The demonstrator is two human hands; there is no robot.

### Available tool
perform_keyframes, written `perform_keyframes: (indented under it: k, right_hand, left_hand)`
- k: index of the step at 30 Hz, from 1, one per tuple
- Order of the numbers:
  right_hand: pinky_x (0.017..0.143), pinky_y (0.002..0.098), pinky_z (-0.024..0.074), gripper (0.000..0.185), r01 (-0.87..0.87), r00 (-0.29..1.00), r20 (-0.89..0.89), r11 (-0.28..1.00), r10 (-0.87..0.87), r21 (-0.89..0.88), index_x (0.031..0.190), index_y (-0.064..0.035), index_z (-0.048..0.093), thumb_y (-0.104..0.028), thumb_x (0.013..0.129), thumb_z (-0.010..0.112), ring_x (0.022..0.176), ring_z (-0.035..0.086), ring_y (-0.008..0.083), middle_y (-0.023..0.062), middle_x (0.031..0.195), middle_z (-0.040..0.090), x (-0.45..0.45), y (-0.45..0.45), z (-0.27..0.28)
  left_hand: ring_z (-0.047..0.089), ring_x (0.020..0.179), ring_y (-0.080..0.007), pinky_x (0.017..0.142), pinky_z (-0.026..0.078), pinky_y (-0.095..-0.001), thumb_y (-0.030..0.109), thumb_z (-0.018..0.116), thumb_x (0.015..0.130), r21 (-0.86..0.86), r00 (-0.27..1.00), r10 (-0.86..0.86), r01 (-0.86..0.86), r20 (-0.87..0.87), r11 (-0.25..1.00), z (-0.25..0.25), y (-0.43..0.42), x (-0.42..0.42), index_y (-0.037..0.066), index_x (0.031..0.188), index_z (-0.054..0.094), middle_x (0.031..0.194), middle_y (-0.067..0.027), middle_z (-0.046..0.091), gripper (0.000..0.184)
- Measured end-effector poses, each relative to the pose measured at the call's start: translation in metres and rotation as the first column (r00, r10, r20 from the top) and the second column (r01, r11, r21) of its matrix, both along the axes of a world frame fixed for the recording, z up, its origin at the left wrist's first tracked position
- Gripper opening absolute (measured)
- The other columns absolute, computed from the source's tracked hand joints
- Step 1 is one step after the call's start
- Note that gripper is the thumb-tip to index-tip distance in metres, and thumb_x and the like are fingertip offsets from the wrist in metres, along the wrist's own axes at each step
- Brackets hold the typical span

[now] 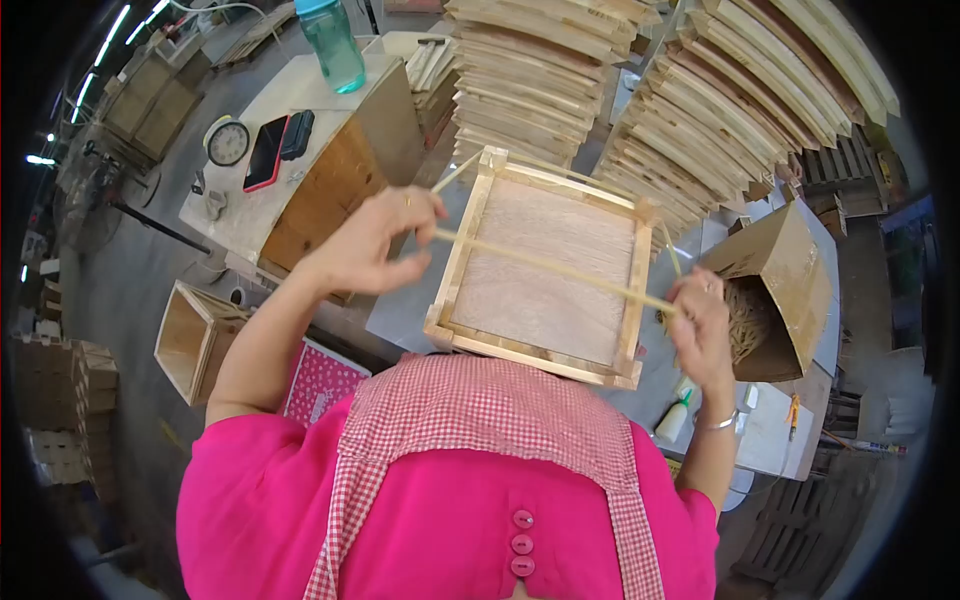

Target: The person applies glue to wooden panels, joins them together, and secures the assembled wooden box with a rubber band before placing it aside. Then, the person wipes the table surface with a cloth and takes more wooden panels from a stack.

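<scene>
A square wooden frame [545, 265] with a thin wood panel inside lies in front of my chest. A pale elastic band [550, 262] runs across it, stretched between my two hands, and passes around the frame's far corners. My left hand [385, 240], beside the frame's left edge, is curled with its fingers on the band. At the right edge, my right hand [700, 320] is closed on the band's other side.
Stacked wooden frames [530, 80] rise beyond. A cardboard box [790, 290] of bands lies open at the right, near a glue bottle [674, 416]. On the left table [300, 90] are a bottle [332, 50], a phone [266, 152] and a clock [227, 142].
</scene>
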State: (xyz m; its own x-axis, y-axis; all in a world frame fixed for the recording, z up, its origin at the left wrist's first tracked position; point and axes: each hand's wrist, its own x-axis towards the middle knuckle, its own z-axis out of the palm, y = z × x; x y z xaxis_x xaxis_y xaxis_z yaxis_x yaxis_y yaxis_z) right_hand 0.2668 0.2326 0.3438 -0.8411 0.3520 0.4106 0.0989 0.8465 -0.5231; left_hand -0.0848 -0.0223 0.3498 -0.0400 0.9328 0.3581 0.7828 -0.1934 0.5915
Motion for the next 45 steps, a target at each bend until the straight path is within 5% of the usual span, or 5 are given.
perform_keyframes:
  k: [7, 21, 28, 33, 45]
  right_hand:
    - [0.096, 0.0440, 0.0371, 0.068, -0.041, 0.993, 0.100, 0.984, 0.059, -0.176, 0.076, -0.0088, 0.048, -0.059, 0.054, 0.088, 0.089, 0.051, 0.0294, 0.0095, 0.080, 0.050, 0.030, -0.049, 0.015]
    - [0.104, 0.0526, 0.0426, 0.023, 0.018, 0.990, -0.137, 0.972, 0.015, 0.235, 0.074, -0.0048, 0.056, -0.003, 0.077, 0.079, 0.107, 0.066, 0.0308, 0.0088, 0.087, 0.065, 0.021, -0.083, -0.029]
    - [0.102, 0.0424, 0.0472, 0.035, 0.142, 0.961, -0.243, 0.989, -0.128, 0.042, 0.116, 0.0035, 0.069, -0.011, 0.084, 0.074, 0.117, 0.064, 0.0332, 0.0168, 0.119, 0.069, 0.027, -0.090, -0.046]
    - [0.092, 0.0350, 0.0511, 0.046, 0.224, 0.925, -0.128, 0.783, -0.359, -0.580, 0.134, 0.0058, 0.056, -0.029, 0.104, 0.052, 0.104, 0.064, 0.0203, 0.0143, 0.118, 0.068, 0.004, -0.059, -0.041]
    - [0.079, 0.0254, 0.0502, 0.053, -0.030, 0.922, -0.283, 0.679, -0.265, -0.733, 0.143, 0.0055, 0.048, -0.020, 0.098, 0.061, 0.088, 0.060, 0.0091, 0.0062, 0.106, 0.068, -0.043, -0.060, -0.013]
  left_hand:
    - [0.050, 0.130, -0.0368, 0.103, 0.042, -0.0443, 0.023, 0.087, 0.065, -0.205, 0.967, -0.065, 0.118, 0.248, 0.972, 0.005, -0.051, 0.035, 0.005, 0.089, 0.055, 0.118, -0.0166, 0.060, 0.043]
    - [0.069, 0.104, -0.0280, 0.102, 0.045, -0.0497, 0.026, 0.079, 0.078, 0.371, 0.892, 0.178, -0.012, -0.415, 0.929, -0.038, -0.062, 0.057, 0.005, 0.072, 0.056, 0.078, -0.0047, 0.059, 0.032]
    - [0.063, 0.119, -0.0275, 0.103, 0.047, -0.0414, 0.021, 0.075, 0.086, 0.322, 0.948, 0.212, -0.129, -0.238, 0.938, -0.036, -0.067, 0.059, 0.002, 0.113, 0.070, 0.118, -0.0117, 0.068, 0.034]
    - [0.064, 0.108, -0.0222, 0.094, 0.052, -0.0368, 0.033, 0.058, 0.102, -0.188, 0.655, 0.272, -0.196, 0.705, 0.962, -0.035, -0.029, 0.043, 0.006, 0.147, 0.045, 0.122, -0.0122, 0.065, 0.054]
    - [0.054, 0.123, -0.0188, 0.105, 0.042, -0.0329, 0.025, 0.058, 0.101, -0.111, 0.762, 0.253, -0.234, 0.597, 0.966, 0.000, 0.007, 0.067, 0.004, 0.157, 0.026, 0.142, -0.0140, 0.053, 0.067]
